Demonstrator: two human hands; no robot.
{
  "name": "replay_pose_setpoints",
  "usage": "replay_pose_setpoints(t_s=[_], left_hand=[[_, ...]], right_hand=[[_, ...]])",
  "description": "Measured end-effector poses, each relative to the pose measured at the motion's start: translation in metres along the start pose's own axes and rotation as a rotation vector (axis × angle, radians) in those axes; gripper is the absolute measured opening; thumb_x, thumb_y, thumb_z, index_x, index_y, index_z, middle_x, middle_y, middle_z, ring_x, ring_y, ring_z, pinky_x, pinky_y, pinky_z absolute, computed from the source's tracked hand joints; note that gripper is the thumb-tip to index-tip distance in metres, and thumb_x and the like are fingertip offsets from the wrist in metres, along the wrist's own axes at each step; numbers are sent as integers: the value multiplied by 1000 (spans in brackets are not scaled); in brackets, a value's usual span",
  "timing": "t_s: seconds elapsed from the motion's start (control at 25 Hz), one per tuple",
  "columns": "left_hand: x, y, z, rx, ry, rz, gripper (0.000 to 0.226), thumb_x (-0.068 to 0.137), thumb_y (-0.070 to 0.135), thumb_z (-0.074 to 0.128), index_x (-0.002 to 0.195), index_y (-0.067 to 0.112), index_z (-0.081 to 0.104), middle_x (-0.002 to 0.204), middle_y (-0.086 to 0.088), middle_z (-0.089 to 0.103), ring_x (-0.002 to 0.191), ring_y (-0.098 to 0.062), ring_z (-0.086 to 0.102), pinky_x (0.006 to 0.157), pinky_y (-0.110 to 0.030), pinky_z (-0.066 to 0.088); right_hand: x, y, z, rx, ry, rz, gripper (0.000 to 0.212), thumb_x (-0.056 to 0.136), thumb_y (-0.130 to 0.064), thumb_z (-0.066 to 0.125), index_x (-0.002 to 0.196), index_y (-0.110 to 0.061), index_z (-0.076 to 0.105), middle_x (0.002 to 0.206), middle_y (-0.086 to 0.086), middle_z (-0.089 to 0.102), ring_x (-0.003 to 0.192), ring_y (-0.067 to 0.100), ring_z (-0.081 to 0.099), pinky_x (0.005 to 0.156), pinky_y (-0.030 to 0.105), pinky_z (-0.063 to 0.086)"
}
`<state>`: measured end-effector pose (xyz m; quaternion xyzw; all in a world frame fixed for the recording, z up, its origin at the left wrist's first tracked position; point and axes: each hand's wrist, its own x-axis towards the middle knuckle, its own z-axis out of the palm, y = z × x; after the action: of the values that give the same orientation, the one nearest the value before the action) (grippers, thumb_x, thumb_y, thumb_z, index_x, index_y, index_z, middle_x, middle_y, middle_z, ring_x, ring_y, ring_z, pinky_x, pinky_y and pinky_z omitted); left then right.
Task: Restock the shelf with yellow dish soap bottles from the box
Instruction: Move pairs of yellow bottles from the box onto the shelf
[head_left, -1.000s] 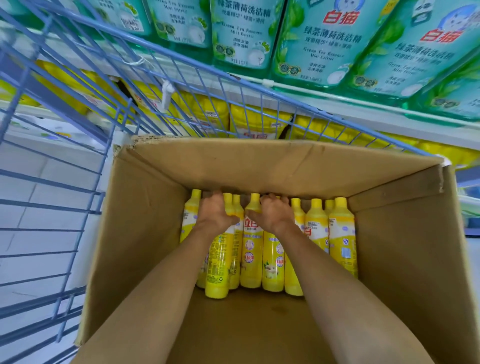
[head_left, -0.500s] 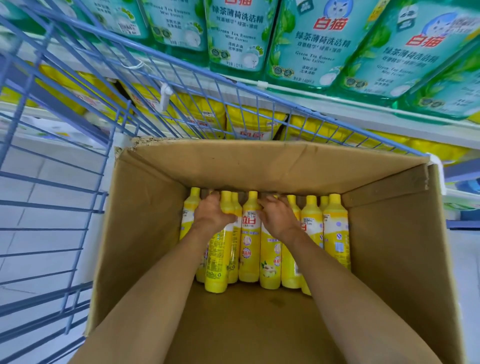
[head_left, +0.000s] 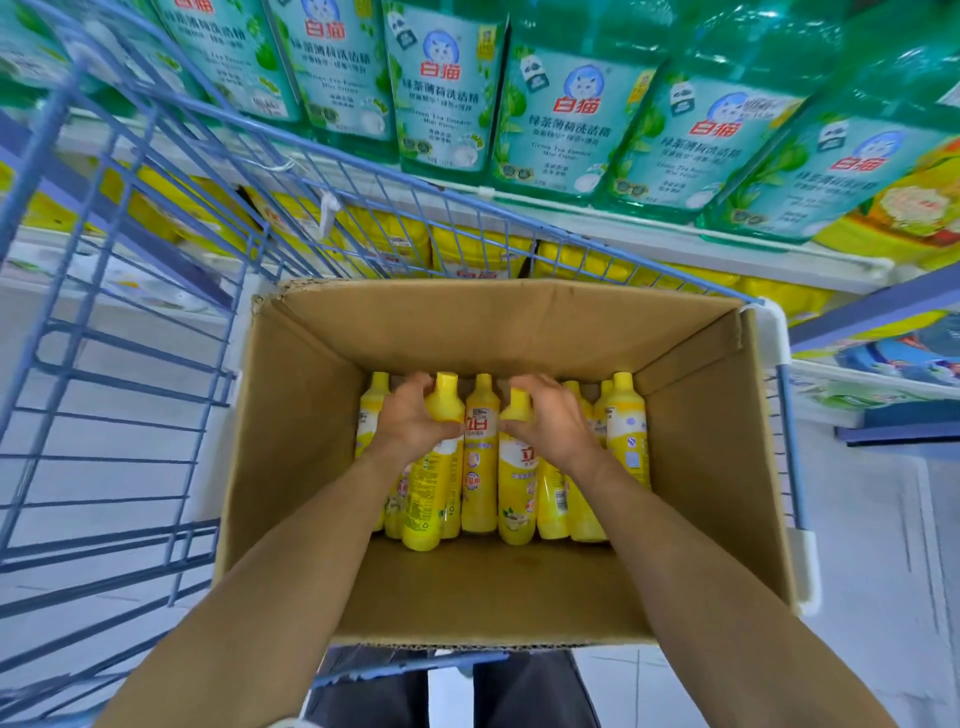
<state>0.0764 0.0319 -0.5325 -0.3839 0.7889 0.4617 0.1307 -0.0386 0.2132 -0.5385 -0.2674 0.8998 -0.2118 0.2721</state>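
On the left stands one blue wire cart (head_left: 119, 364), and in it sits one open cardboard box (head_left: 291, 441). The yellow dish soap bottles (head_left: 480, 467) stand upright in a tight cluster against the far wall of the box. Seven yellow caps can be counted, and any under the hands are hidden.

The left hand (head_left: 410, 423) reaches in from the near side, its fingers curled over the shoulder of the second bottle from the left (head_left: 434, 483) and its thumb pressed to the near side. One free bottle stands between the two hands. Just right of it, the right hand (head_left: 553, 415) grips the neck of another bottle (head_left: 514, 483), fingers wrapped behind it and thumb in front. Three more caps show to the right of that hand.

Beyond the cart runs a white shelf (head_left: 675, 244) carrying at least six large green bottles (head_left: 571, 114) with cat labels. One big yellow jug (head_left: 909, 208) stands at their right end. Yellow packs (head_left: 478, 249) line the level below, seen through the wire. The floor (head_left: 872, 545) is pale tile, and dark trousers (head_left: 524, 691) show under the near edge of the box.
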Motion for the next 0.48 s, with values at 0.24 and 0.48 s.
replay_pose_setpoints(t_s=[0.24,0.48], left_hand=[[-33,10,-11,-11,-11,139,56,60,25,95,102,18,59,100,5,61,94,-17,58,72,-24,41],[-83,82,-74,-82,34,311,48,57,24,95,83,21,55,78,10,59,72,-10,53,57,-11,38]], right_hand=[[-21,-6,-21,146,-23,34,28,84,-23,82,110,-20,73,107,5,72,95,19,64,83,25,49],[-79,-50,-92,192,72,-62,24,83,-22,82,105,-20,76,100,0,77,95,21,71,90,38,55]])
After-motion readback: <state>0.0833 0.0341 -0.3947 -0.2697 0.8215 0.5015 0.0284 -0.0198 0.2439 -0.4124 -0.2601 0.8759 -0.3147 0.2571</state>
